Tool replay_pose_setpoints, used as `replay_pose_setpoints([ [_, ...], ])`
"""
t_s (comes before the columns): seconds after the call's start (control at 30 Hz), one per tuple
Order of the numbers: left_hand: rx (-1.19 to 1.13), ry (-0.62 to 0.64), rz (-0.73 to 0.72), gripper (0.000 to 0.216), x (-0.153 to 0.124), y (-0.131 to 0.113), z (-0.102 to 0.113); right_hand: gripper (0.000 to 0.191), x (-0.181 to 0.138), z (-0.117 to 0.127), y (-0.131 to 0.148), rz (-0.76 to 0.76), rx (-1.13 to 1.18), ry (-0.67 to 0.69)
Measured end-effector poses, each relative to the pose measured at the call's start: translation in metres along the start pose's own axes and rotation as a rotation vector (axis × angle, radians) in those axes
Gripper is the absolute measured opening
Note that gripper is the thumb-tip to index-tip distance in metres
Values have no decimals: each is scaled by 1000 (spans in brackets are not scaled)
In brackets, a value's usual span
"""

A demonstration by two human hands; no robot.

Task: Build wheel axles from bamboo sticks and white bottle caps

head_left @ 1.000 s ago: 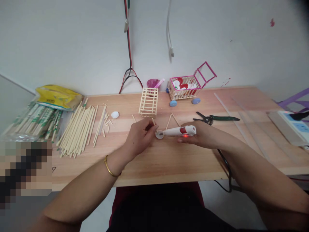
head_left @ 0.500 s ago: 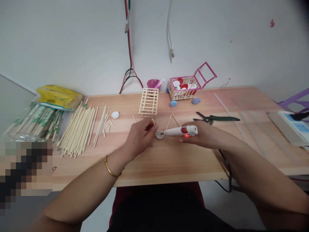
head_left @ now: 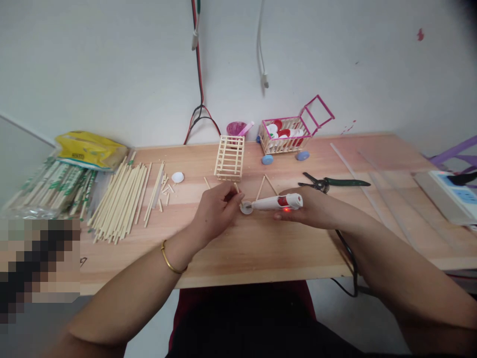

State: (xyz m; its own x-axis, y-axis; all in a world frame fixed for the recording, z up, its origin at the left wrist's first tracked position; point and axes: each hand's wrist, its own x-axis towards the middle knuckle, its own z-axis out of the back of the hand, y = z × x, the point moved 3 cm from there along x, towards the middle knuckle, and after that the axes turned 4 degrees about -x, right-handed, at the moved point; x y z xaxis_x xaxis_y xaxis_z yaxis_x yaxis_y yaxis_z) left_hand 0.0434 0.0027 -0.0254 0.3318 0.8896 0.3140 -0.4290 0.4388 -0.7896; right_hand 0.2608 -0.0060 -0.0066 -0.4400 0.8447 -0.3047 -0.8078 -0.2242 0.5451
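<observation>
My left hand [head_left: 219,206] pinches a short wooden stick [head_left: 236,187], whose lower end is down at a round white cap [head_left: 246,210] on the table. My right hand [head_left: 311,206] is wrapped around a white glue gun [head_left: 274,203] with a red light glowing on its side. The gun's nozzle points left, right at the cap and the stick; whether it touches them I cannot tell. Two thin sticks meeting in a point [head_left: 264,177] lie just behind the gun. A small slatted stick frame [head_left: 229,158] stands behind my left hand.
Bare wooden sticks [head_left: 119,204] lie at left beside wrapped chopsticks [head_left: 48,186] and a yellow packet [head_left: 89,149]. A small stick cart [head_left: 285,136] holding caps and a pink bowl [head_left: 237,129] stand at the back. Green-handled pruning shears [head_left: 346,182], clear glue sticks [head_left: 354,175] and a power strip [head_left: 447,196] lie right.
The glue gun and my right hand have shifted very slightly left. My left hand keeps its place with the stick.
</observation>
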Motion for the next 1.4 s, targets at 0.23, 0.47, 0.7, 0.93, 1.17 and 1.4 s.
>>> replay_pose_setpoints([
  [0.23,-14,-3,-6,15,0,0,1,35,-1,1,0,-4,3,-4],
  [0.47,-11,-33,1,15,0,-1,3,34,-1,1,0,-3,6,10],
  [0.7,-25,-24,0,15,-1,-1,1,36,0,1,0,11,34,28],
  [0.93,-27,-3,4,16,-1,-1,1,32,0,2,0,6,60,21],
  [1.17,-25,-28,3,15,0,-1,3,36,0,2,-2,22,83,36],
  [1.4,-9,-30,4,14,0,1,3,38,0,3,-3,-4,65,22],
])
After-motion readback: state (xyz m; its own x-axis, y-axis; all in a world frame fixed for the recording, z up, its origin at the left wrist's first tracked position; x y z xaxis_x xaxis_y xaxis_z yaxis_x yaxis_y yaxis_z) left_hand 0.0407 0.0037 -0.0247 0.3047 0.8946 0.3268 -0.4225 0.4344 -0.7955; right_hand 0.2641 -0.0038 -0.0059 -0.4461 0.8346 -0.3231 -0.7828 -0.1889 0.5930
